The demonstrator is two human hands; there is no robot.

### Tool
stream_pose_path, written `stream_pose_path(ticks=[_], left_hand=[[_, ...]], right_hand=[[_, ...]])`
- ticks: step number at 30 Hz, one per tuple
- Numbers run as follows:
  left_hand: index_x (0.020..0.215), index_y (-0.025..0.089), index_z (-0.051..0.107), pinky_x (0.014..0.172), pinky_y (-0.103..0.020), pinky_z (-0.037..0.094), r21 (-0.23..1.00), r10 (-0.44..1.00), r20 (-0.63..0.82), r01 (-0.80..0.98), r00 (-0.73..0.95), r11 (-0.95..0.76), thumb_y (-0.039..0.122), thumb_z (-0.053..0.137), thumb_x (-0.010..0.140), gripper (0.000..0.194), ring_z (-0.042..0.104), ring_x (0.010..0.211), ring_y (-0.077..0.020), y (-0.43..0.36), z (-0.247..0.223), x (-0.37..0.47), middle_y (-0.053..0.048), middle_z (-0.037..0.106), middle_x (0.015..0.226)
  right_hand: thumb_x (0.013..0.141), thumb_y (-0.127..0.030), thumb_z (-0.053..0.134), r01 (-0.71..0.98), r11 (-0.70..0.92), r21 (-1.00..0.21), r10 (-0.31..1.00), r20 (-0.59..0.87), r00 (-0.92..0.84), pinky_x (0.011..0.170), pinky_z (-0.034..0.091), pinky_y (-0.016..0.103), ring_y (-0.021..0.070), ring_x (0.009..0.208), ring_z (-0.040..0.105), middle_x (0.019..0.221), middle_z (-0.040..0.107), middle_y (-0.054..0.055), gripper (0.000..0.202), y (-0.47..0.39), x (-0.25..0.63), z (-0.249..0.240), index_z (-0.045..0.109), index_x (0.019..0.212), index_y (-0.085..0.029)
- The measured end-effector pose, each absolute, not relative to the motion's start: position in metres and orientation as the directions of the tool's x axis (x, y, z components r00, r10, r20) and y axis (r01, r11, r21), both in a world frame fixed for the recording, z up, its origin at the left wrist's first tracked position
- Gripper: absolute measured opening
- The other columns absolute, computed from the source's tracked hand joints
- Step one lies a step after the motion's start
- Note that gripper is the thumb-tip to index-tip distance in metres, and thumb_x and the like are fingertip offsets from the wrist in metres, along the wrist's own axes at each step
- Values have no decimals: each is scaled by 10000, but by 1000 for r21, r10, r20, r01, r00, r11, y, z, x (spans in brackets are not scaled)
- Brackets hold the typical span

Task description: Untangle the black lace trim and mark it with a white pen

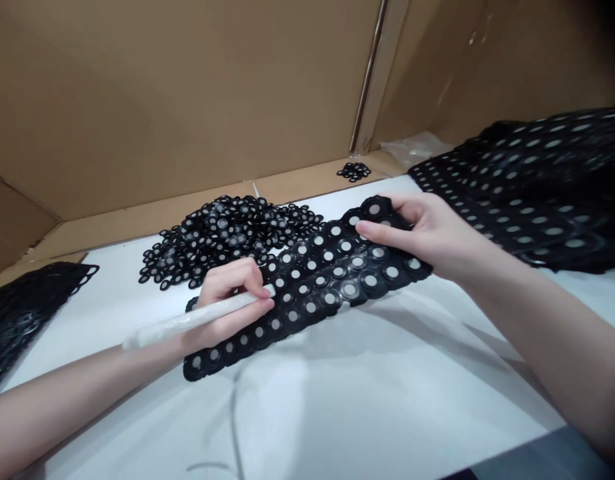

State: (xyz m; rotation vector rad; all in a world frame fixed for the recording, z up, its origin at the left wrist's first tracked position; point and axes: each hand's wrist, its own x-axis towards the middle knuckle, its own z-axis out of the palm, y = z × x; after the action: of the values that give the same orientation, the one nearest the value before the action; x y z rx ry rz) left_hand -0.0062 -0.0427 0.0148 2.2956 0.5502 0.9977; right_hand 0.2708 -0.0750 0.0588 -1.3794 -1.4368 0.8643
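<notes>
A black strip (311, 307) with rows of pale round discs is held slanting above the white table, its right end higher. My right hand (422, 230) grips that upper right end, thumb on top and the other fingers behind. My left hand (235, 300) is closed round a white pen-like stick (197, 317), whose tip meets the strip near its left part. Whether the left fingers also hold the strip cannot be made out. Behind the strip lies a heap of small black rings (222, 233), some with pale centres.
Black dotted sheets (527, 193) are piled at the right, and a dark stack (27, 313) lies at the left edge. A small ring cluster (354, 172) and clear plastic (417, 147) sit near the cardboard wall (187, 93). The white table (367, 407) extends in front.
</notes>
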Motion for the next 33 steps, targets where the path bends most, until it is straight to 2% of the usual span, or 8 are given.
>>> stream_pose_path(ticks=[3, 6, 11, 16, 18, 23, 27, 33], left_hand=[[660, 178, 542, 557, -267, 374, 759, 647, 496, 72, 580, -647, 252, 662, 804, 202, 482, 603, -111, -43, 15, -9, 4, 526, 692], [655, 174, 537, 548, -269, 363, 824, 682, 467, 4, 563, -567, 306, 681, 794, 240, 468, 599, -113, -42, 14, -10, 0, 512, 679], [634, 164, 515, 521, -253, 349, 861, 685, 443, -63, 578, -504, 332, 698, 774, 285, 447, 570, -109, -41, 11, -10, -2, 496, 632], [680, 149, 528, 531, -216, 359, 871, 665, 457, -145, 590, -470, 256, 704, 761, 221, 477, 595, -97, -38, 9, -6, -5, 527, 666], [708, 146, 540, 525, -204, 357, 878, 666, 430, -111, 610, -466, 235, 695, 776, 192, 480, 591, -90, -39, 10, -3, -4, 543, 685], [772, 143, 596, 545, -200, 387, 900, 706, 211, 147, 676, -410, 264, 701, 800, 162, 513, 612, -92, -42, 11, 1, -15, 596, 746], [787, 142, 590, 565, -211, 392, 906, 694, 190, 149, 694, -397, 310, 693, 793, 197, 525, 661, -115, -40, 9, -2, -19, 586, 740], [795, 139, 570, 481, -176, 299, 904, 705, 56, 264, 707, -336, 321, 648, 823, 200, 437, 540, -68, -41, 14, 0, 18, 552, 666]], right_hand=[[587, -452, 817, 314, 75, -946, 995, 90, 33, 460, 411, 255, 147, 556, 562, 668, 638, 0, 331, -73, 274, 56, 626, 703, -207], [598, -459, 812, 311, 73, -948, 996, 84, 20, 464, 417, 260, 145, 552, 564, 671, 642, -4, 329, -72, 276, 55, 623, 708, -214], [595, -482, 809, 326, 69, -943, 997, 77, 11, 463, 414, 262, 135, 528, 546, 625, 613, -13, 349, -70, 278, 53, 597, 667, -215], [627, -509, 780, 317, 54, -947, 998, 46, -31, 458, 406, 248, 128, 536, 541, 627, 595, -15, 369, -67, 280, 49, 568, 681, -211], [650, -513, 761, 327, 53, -943, 998, 43, -38, 465, 404, 245, 121, 533, 531, 622, 581, -18, 371, -66, 281, 48, 551, 673, -207], [653, -491, 763, 363, 54, -930, 998, 44, -37, 500, 421, 248, 137, 586, 550, 648, 587, -15, 365, -62, 284, 45, 535, 671, -206], [653, -484, 762, 373, 29, -927, 999, 20, -26, 493, 415, 251, 144, 586, 551, 653, 593, -8, 358, -60, 286, 43, 540, 677, -204], [668, -458, 763, 344, 24, -939, 1000, 29, 10, 435, 374, 233, 114, 511, 498, 609, 564, -23, 331, -61, 286, 45, 552, 678, -203]])
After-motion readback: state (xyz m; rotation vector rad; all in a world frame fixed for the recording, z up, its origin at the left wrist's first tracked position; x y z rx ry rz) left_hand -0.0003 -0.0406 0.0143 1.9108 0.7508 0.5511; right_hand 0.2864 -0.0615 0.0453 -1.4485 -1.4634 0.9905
